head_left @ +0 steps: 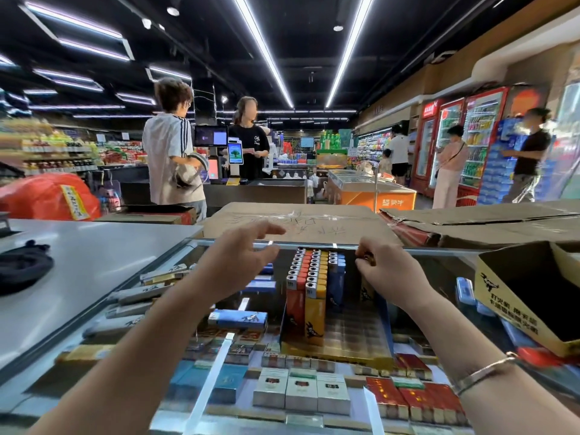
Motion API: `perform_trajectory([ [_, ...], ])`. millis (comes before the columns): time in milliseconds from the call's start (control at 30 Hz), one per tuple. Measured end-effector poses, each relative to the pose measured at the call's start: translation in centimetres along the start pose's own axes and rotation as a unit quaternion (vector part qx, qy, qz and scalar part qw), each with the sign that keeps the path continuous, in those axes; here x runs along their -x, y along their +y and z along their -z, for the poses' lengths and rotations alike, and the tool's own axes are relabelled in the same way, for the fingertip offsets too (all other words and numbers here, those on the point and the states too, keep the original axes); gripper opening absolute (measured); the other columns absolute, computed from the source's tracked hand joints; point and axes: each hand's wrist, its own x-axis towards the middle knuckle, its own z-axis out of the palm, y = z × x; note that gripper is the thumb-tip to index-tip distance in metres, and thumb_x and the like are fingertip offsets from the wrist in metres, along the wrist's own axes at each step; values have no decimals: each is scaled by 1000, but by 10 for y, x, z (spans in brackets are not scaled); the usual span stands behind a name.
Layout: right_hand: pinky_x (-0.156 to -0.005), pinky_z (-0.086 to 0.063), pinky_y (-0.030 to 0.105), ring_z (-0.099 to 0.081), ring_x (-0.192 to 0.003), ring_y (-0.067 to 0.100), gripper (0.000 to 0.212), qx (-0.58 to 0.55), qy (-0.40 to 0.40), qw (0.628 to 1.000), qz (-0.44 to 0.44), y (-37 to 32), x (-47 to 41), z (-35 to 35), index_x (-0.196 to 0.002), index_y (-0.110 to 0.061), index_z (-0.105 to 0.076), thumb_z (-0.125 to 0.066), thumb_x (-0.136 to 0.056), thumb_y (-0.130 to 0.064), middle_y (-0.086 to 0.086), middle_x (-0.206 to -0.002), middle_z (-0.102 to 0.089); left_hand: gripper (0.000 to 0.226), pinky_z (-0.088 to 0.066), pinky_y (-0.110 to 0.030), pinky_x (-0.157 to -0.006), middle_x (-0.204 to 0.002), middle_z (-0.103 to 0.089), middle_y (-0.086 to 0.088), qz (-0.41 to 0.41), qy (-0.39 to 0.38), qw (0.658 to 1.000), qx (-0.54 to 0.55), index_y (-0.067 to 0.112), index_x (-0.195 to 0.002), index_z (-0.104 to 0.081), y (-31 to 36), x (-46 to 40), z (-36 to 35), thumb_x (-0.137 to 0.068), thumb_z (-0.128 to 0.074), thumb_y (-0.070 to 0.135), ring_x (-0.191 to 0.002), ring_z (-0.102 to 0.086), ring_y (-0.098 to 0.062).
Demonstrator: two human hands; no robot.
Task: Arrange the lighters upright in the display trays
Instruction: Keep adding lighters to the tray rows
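While the left hand (238,262) hovers with fingers spread and relaxed, holding nothing, the right hand (387,271) curls its fingers round something small and dark at the far right of the display tray (351,343), probably a lighter, though blur hides it. Standing lighters (309,290) fill the tray's left part in tight rows running away from the camera: red, orange-yellow and blue bodies, each with a silver or coloured cap uppermost and its long axis vertical. Loose lighters (238,318) lie flat on the glass counter (103,312) left of the tray, long axes roughly left to right. An open cardboard box (514,296) sits at right.
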Motion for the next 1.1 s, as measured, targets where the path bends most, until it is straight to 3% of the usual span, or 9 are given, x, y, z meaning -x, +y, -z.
perform_trajectory([
  [133, -69, -53, 41, -59, -78, 21, 2, 10, 3, 1000, 9, 0, 1, 0, -90, -16, -55, -56, -89, -17, 0, -83, -56, 37, -43, -12, -73, -116, -55, 12, 119, -139, 979, -88, 36, -122, -53, -22, 22, 36, -88, -60, 24, -93, -54, 1],
  [233, -66, -51, 39, -57, -75, 22, 3, 15, 7, 1000, 9, -1, 1, 0, -88, -16, -53, -56, -89, -17, -2, -79, -53, 49, -40, -24, -88, -129, -50, 9, 220, -207, 934, -193, 38, -130, -44, -43, 48, 62, -84, -62, 41, -107, -48, -8],
  [400, -69, -52, 45, -57, -79, 24, 5, 15, 4, 1000, 10, -1, 2, 0, -86, -16, -52, -56, -88, -15, 0, -82, -54, 70, -29, -49, -106, -147, -32, 10, 336, -152, 877, -310, 42, -138, -29, -83, 99, 75, -77, -43, 74, -133, -29, -18],
  [533, -72, -51, 46, -57, -83, 26, 6, 11, -4, 1000, 11, -2, 2, 0, -87, -15, -51, -57, -87, -14, 4, -87, -57, 91, -17, -60, -108, -156, -12, 7, 365, -131, 868, -312, 37, -144, -19, -93, 115, 42, -68, -15, 87, -141, -13, -23],
  [733, -73, -51, 45, -57, -85, 26, 7, 13, 2, 1000, 9, -2, 3, -1, -89, -14, -52, -58, -87, -13, 5, -88, -57, 83, -6, -64, -107, -157, 5, 8, 362, -114, 874, -304, 36, -146, -4, -92, 103, 22, -79, -25, 79, -143, 7, -23],
  [833, -72, -51, 44, -57, -84, 26, 7, 12, 2, 1000, 8, -2, 3, -1, -89, -15, -52, -58, -87, -13, 4, -87, -56, 81, -1, -60, -111, -156, 6, 6, 357, -115, 902, -212, 36, -146, -5, -85, 99, 28, -82, -46, 63, -142, 12, -25],
  [933, -73, -51, 46, -56, -85, 26, 6, 11, -1, 1000, 9, -2, 2, -1, -90, -13, -53, -58, -87, -14, 5, -88, -56, 75, -30, -52, -106, -151, -19, -6, 354, -95, 930, 0, 30, -139, -28, -73, 94, 44, -73, -61, 20, -136, -19, -30],
  [1000, -73, -51, 47, -57, -85, 26, 6, 12, -2, 1000, 8, -2, 2, -1, -90, -12, -53, -58, -87, -14, 5, -89, -57, 65, -47, -35, -84, -144, -28, -6, 347, -106, 927, 95, 28, -127, -41, -67, 96, 50, -71, -56, -1, -120, -37, -25],
  [1100, -72, -51, 45, -57, -83, 25, 7, 14, -2, 1000, 9, -1, 2, -1, -92, -12, -54, -58, -87, -14, 4, -88, -56, 59, -44, -20, -69, -145, -29, 3, 326, -171, 926, 82, 31, -115, -51, -65, 99, 52, -74, -53, -12, -111, -43, -16],
])
